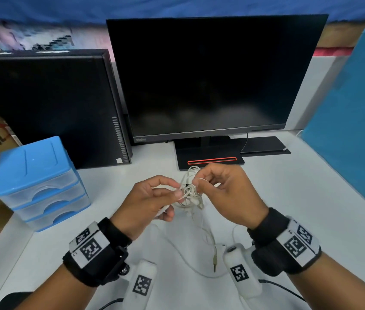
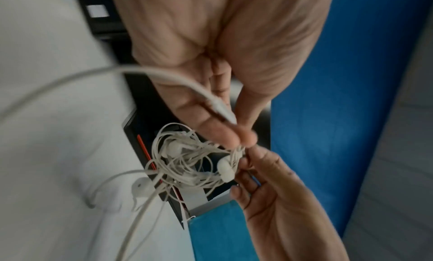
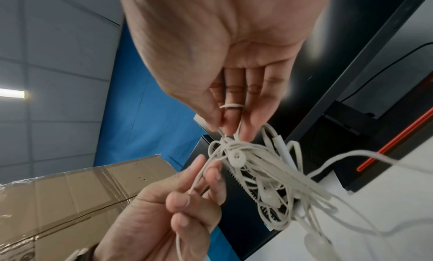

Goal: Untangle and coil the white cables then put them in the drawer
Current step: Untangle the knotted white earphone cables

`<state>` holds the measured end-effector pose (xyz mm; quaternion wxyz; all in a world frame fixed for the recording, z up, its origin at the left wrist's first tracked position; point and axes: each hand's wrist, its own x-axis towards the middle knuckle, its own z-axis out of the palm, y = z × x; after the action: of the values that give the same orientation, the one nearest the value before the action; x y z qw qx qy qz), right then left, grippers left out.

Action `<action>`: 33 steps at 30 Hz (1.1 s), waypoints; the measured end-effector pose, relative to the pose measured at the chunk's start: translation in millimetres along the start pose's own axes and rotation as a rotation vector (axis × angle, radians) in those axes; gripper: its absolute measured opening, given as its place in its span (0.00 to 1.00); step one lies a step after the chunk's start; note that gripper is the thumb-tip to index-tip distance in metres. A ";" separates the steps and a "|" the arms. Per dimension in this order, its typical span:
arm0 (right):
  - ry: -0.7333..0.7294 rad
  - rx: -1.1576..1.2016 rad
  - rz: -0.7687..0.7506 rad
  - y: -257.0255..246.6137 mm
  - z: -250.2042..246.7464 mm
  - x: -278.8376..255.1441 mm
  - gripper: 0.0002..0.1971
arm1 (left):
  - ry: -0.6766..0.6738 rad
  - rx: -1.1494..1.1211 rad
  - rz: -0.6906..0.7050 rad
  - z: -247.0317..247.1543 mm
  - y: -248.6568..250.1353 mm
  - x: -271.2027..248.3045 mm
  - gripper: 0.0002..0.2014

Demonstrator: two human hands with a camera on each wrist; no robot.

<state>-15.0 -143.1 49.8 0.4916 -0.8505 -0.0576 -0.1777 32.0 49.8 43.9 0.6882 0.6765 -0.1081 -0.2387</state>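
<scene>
Hands, left [image 1: 152,198] and right [image 1: 224,193], pinch tangled white cables [image 1: 190,191] (blurred; separate strands indistinguishable) above the desk [image 1: 288,198].

Even, soft room light, with faint shadows on the white desk [image 1: 288,198]. A ceiling strip light [image 3: 14,94] glares at nine o'clock in the right wrist view. Wide-angle bending warps edges; the head view smears at eleven o'clock; both wrist views are motion-blurred.
</scene>
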 end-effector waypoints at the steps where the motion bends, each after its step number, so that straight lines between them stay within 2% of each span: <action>1: -0.008 0.003 -0.005 -0.3 0.3 -0.5 0.06 | -0.003 0.043 0.041 2.1 -0.8 -1.4 0.10; 4: -0.027 0.024 0.001 -2.7 1.9 -2.2 0.06 | 0.021 0.144 0.156 6.0 -4.9 -2.6 0.14; 8: -0.049 0.045 0.020 -8.8 1.8 -3.1 0.05 | 0.104 0.330 0.299 5.6 -10.1 0.3 0.06; 12: -0.073 0.016 0.042 -17.9 -1.0 -6.1 0.05 | 0.226 0.317 0.342 -1.5 -9.2 3.4 0.04; 17: -0.211 0.180 0.274 -30.2 -8.2 -6.2 0.09 | 0.281 0.241 0.464 -3.7 -0.3 -0.2 0.06; 22: -0.209 -0.009 0.179 -23.3 -2.9 -9.4 0.03 | 0.216 0.144 0.485 -2.8 5.4 -3.4 0.02; 23: -0.200 -0.026 0.148 -22.6 -1.9 -9.9 0.03 | 0.207 0.118 0.478 -2.8 6.2 -3.9 0.04; 26: -0.152 0.112 0.052 -27.0 -3.6 -9.5 0.03 | 0.179 0.062 0.434 -3.4 9.1 -4.9 0.10; 29: -0.107 0.211 -0.014 -29.1 -10.1 -8.1 0.07 | 0.130 -0.017 0.387 -6.4 9.8 -3.2 0.08; 33: -0.061 0.099 -0.151 -26.3 -12.5 -7.3 0.14 | 0.043 -0.106 0.330 -7.5 8.0 -2.8 0.06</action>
<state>-32.0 -139.9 74.3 0.5164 -0.8234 -0.1452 -0.1850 34.6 57.5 51.8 0.7551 0.6171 -0.1903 -0.1131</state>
